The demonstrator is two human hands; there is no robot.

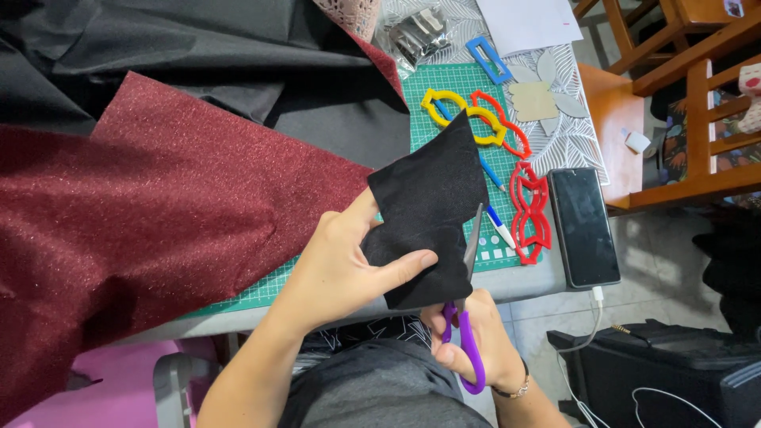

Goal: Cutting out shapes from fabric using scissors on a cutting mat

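The left hand (337,265), at lower centre of the frame, pinches a piece of black felt (426,215) between thumb and forefinger, the thumb lying across the lower part of the piece. The black felt is held up above the near edge of the tabletop (523,279), reaching toward frame centre. The right hand (476,341), just below, is closed through the handles of a pair of purple-handled scissors (469,313); the grey blades run upward along the right edge of the felt, and whether they are parted or closed cannot be determined from this angle. A green cutting mat (456,87) lies on the tabletop, largely covered at left by a large sheet of dark red glitter fabric (151,214). Black cloth (174,47) fills the upper left of the frame. On the mat, right of centre, lie a yellow plastic template (464,116), red plastic templates (529,210) and a blue pencil (491,172). A blue rectangular frame (487,59) sits near the top of the mat. A dark smartphone (583,226) rests at the right edge of the tabletop with a white cable (590,325) plugged in at its near end.
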